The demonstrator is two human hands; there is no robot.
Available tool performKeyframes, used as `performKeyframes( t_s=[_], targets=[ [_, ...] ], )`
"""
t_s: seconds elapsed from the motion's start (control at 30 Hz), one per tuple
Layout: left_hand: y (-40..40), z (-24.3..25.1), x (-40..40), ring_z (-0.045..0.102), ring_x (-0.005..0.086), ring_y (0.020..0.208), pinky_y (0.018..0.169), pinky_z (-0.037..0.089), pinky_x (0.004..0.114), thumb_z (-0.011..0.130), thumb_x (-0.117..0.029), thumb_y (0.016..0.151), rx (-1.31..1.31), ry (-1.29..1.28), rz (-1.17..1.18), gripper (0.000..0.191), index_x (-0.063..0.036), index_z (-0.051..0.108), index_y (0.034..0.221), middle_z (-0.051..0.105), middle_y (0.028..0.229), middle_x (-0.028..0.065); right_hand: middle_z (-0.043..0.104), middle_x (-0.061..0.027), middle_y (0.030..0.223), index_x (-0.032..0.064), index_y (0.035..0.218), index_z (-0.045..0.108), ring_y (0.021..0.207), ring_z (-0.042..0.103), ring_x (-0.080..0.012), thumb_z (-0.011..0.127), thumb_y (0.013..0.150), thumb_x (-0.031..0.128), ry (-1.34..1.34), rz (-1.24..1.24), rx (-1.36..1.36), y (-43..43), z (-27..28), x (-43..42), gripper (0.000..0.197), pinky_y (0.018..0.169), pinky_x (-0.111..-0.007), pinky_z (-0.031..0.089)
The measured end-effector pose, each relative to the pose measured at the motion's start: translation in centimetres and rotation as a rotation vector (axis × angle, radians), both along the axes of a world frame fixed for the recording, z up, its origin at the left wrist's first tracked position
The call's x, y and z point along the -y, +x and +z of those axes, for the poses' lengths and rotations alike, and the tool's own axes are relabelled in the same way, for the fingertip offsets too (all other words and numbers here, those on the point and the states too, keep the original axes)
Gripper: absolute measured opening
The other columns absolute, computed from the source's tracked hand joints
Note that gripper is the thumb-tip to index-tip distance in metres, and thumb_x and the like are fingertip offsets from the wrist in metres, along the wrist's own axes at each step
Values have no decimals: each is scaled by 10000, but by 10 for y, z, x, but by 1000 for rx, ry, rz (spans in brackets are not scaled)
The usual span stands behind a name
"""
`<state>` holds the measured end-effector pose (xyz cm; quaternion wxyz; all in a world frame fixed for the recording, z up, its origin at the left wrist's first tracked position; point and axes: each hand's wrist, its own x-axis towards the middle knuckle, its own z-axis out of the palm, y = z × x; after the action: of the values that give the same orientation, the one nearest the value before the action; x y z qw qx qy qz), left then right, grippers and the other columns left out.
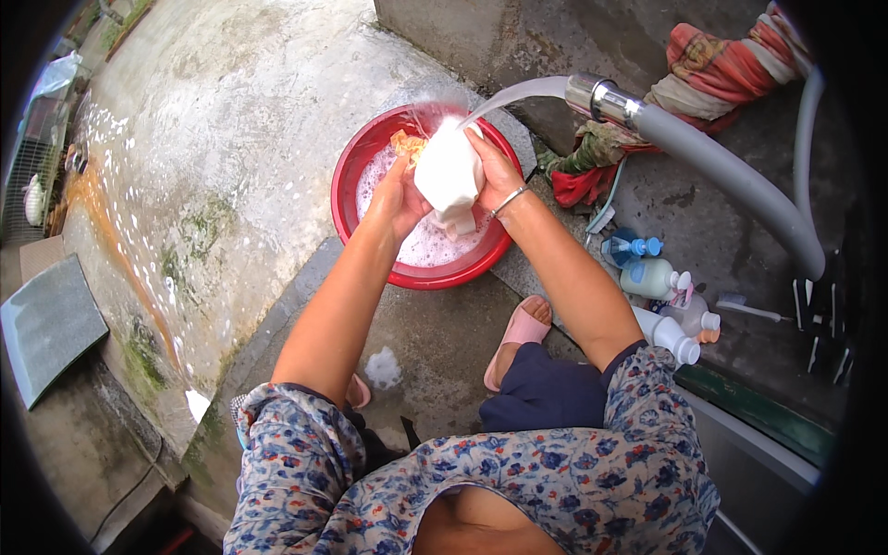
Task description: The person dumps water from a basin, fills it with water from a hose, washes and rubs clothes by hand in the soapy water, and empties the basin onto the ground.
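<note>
Over a red plastic basin of foamy water, I hold a white item, which looks like wet cloth. Its exact kind is lost in the glare. My left hand supports its left side, with the palm partly turned up. On the other side, my right hand, with a silver bangle at the wrist, grips its edge. Water pours from the metal-ended grey faucet hose onto its top and splashes. A crumpled yellow-orange cloth or net shows just beyond my left fingers.
Several pump and capped bottles lie on the dark ledge to the right, near a brush. Red-and-green patterned cloth hangs behind the hose. Wet concrete spreads left, with a grey board and a wire cage.
</note>
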<state>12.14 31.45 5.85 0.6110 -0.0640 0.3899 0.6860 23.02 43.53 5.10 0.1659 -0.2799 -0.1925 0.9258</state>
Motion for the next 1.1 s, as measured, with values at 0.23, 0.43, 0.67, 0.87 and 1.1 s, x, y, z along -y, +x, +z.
performKeyframes(
  t_s=[0.23,0.43,0.67,0.87,1.1],
  targets=[
    [6,4,-5,528,301,1086,900,412,547,412,-420,919,70,-79,-139,472,-68,447,1231,539,1182,141,616,-96,875,21,1077,534,792,623,-163,657,791,162,675,25,141,-3,4,21,342,676,-275,531],
    [2,-4,-1,553,308,1007,877,438,500,367,-348,934,131,-23,-45,384,-64,480,1167,553,1119,150,628,-189,698,22,892,645,643,625,-275,587,803,429,1532,152,372,-17,28,102,420,623,-351,500],
    [21,-8,-3,596,290,890,795,491,408,337,-248,944,34,-54,153,303,-47,506,1095,585,1027,141,603,-203,675,43,785,623,643,610,-327,529,830,370,1511,112,707,-31,17,54,343,602,-405,470],
    [13,5,-6,602,166,740,633,499,311,515,-300,889,-496,-157,-161,278,-54,527,1016,601,864,74,627,-77,967,5,1064,567,844,609,-154,560,859,182,621,1,148,1,-31,-2,271,735,-287,482],
    [-21,-5,12,521,228,859,796,430,325,655,-145,670,-1516,-15,-249,496,-133,508,1144,545,1026,140,620,-71,977,0,1106,543,878,608,-152,616,825,154,502,70,20,0,20,-1,329,791,-296,485]
  ],
)
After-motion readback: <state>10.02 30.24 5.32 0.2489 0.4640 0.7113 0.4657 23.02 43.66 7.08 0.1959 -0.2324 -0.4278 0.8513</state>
